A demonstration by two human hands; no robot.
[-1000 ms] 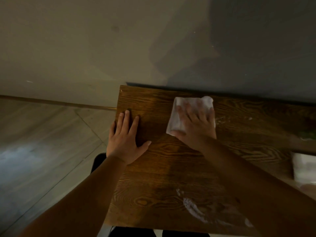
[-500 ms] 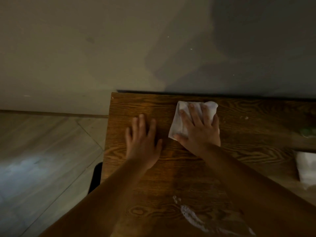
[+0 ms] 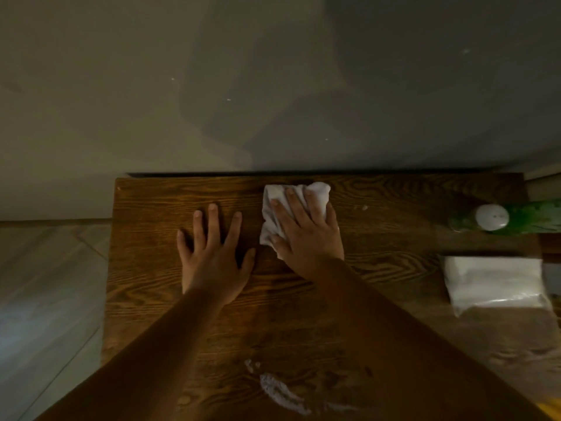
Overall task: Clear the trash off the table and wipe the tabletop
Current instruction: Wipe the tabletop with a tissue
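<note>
My right hand [image 3: 306, 235] presses flat on a crumpled white tissue [image 3: 273, 202] near the far edge of the dark wooden table [image 3: 158, 268]. The fingers are spread over the tissue, pinning it to the wood. Just to its left, my left hand [image 3: 212, 253] rests palm down on the bare wood with its fingers apart and nothing in it. A whitish wet smear [image 3: 279, 390] shines on the tabletop close to the near edge. A small crumb [image 3: 364, 207] lies to the right of the tissue.
A green bottle with a white cap [image 3: 491, 218] lies at the far right of the table. In front of it sits a white pack of tissues [image 3: 494, 282]. A grey wall stands behind the table, and wood-look floor lies beyond its left edge.
My left hand has slid from the table's left edge rightwards, closer to my right hand. My right hand with the tissue stays at the far edge. The view has shifted, showing bottle and pack.
</note>
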